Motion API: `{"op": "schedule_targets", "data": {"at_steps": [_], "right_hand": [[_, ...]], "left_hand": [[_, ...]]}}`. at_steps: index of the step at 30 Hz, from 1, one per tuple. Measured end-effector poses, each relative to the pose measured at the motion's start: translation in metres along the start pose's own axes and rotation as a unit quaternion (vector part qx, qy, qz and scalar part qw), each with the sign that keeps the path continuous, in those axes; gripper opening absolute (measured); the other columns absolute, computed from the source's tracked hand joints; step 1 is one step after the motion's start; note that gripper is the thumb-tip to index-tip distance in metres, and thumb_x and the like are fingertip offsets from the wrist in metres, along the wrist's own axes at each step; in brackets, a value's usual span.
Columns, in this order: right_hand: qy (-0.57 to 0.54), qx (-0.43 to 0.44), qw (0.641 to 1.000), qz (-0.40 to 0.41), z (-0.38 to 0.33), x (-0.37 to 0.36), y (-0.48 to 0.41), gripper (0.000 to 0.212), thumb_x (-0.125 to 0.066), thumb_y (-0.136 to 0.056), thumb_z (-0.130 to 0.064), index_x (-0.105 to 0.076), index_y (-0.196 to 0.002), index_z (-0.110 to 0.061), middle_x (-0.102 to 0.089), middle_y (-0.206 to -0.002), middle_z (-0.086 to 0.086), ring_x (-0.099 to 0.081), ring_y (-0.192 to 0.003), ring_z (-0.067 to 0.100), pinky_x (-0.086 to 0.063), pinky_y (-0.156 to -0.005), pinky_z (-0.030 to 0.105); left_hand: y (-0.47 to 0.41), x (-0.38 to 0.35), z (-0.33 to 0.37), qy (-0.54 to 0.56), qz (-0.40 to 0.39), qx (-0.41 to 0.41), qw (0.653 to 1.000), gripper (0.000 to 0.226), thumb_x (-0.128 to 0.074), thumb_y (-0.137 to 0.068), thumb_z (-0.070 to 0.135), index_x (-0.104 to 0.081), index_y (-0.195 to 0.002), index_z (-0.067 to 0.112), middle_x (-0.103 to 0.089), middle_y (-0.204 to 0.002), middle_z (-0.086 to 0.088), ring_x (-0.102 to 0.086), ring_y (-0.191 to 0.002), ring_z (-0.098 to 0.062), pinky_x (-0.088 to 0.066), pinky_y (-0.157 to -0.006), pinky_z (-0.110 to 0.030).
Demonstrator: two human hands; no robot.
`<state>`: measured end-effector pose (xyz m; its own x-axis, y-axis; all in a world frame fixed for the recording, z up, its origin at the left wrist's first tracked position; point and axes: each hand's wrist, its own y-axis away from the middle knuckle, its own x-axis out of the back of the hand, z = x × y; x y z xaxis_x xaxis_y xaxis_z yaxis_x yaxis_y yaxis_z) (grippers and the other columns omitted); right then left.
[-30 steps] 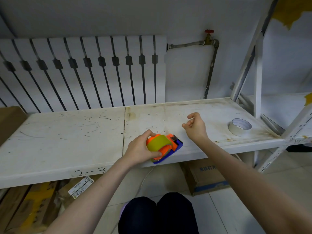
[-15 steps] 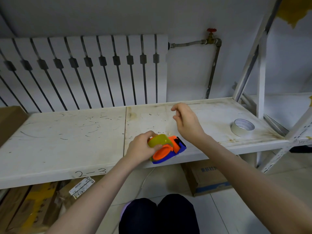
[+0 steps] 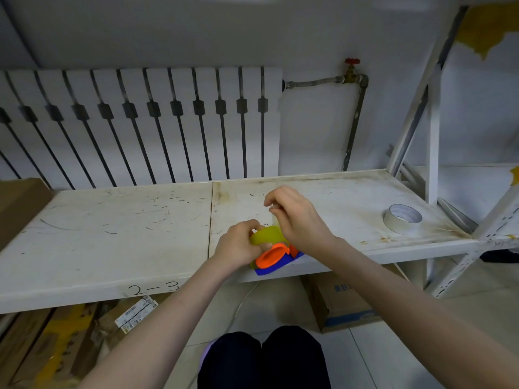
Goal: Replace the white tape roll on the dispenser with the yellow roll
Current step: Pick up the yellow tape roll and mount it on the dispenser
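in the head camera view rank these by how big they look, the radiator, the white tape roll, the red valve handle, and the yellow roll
1. radiator
2. white tape roll and yellow roll: look alike, and the yellow one is partly hidden by the hands and nearer the camera, so no ranking
3. red valve handle

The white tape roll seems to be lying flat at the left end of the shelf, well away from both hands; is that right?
Not quite: the head view shows the white tape roll lying flat at the right end of the shelf, well away from both hands.
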<state>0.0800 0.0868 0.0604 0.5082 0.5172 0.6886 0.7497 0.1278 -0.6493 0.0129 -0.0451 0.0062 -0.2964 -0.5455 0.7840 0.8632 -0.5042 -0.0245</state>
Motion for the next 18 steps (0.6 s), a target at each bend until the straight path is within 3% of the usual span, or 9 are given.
{"op": "schedule_targets", "data": {"at_steps": [3, 7, 9, 11, 14, 18], "right_hand": [[-0.011, 0.017, 1.000, 0.002, -0.015, 0.009, -0.012, 0.015, -0.052, -0.087, 0.004, -0.057, -0.099, -0.002, -0.057, -0.089, 0.007, -0.045, -0.078, 0.007, -0.039, -0.067, 0.013], [-0.035, 0.014, 0.999, -0.012, -0.023, 0.009, -0.012, 0.017, -0.052, -0.086, 0.004, -0.056, -0.101, -0.005, -0.058, -0.087, 0.009, -0.050, -0.076, 0.015, -0.048, -0.066, 0.029], [-0.045, 0.014, 0.999, -0.009, -0.024, 0.006, -0.009, 0.017, -0.052, -0.086, 0.004, -0.056, -0.100, -0.006, -0.058, -0.085, 0.010, -0.051, -0.076, 0.017, -0.048, -0.066, 0.030], [-0.045, 0.015, 0.999, -0.008, -0.026, 0.005, -0.008, 0.017, -0.052, -0.086, 0.005, -0.057, -0.098, -0.006, -0.058, -0.086, 0.009, -0.048, -0.076, 0.013, -0.044, -0.066, 0.022], [-0.060, 0.024, 0.998, 0.021, -0.033, 0.007, -0.009, 0.014, -0.052, -0.085, 0.006, -0.058, -0.093, -0.004, -0.059, -0.086, 0.007, -0.044, -0.077, 0.004, -0.040, -0.067, 0.013], [-0.077, 0.076, 0.994, 0.021, -0.050, 0.006, -0.020, 0.013, -0.054, -0.083, 0.007, -0.058, -0.090, -0.003, -0.058, -0.084, 0.004, -0.041, -0.077, -0.001, -0.039, -0.070, 0.010]], "left_hand": [[-0.002, 0.003, 0.002, -0.010, -0.005, -0.006, 1.000, 0.036, -0.070, -0.076, 0.040, -0.059, -0.105, 0.021, -0.056, -0.090, 0.001, -0.055, -0.086, -0.020, -0.049, -0.075, -0.037], [-0.001, 0.003, -0.002, -0.002, -0.009, -0.014, 1.000, 0.036, -0.070, -0.075, 0.039, -0.060, -0.104, 0.020, -0.055, -0.086, 0.000, -0.052, -0.081, -0.018, -0.048, -0.073, -0.036], [-0.002, 0.004, -0.003, -0.002, -0.009, -0.028, 1.000, 0.035, -0.070, -0.074, 0.039, -0.062, -0.102, 0.019, -0.055, -0.083, -0.002, -0.053, -0.079, -0.024, -0.044, -0.067, -0.034], [-0.004, 0.005, -0.003, -0.003, -0.010, -0.037, 0.999, 0.031, -0.071, -0.072, 0.039, -0.062, -0.095, 0.020, -0.050, -0.075, 0.002, -0.057, -0.080, -0.029, -0.041, -0.065, -0.032], [-0.005, 0.005, -0.002, -0.001, -0.004, -0.043, 0.999, 0.025, -0.069, -0.071, 0.041, -0.054, -0.082, 0.025, -0.047, -0.067, 0.007, -0.052, -0.071, -0.021, -0.043, -0.064, -0.033], [-0.004, 0.004, -0.001, -0.025, 0.022, -0.080, 0.996, 0.053, -0.038, -0.070, 0.062, -0.058, -0.096, 0.021, -0.065, -0.087, -0.001, -0.062, -0.087, -0.019, -0.052, -0.072, -0.041]]}}
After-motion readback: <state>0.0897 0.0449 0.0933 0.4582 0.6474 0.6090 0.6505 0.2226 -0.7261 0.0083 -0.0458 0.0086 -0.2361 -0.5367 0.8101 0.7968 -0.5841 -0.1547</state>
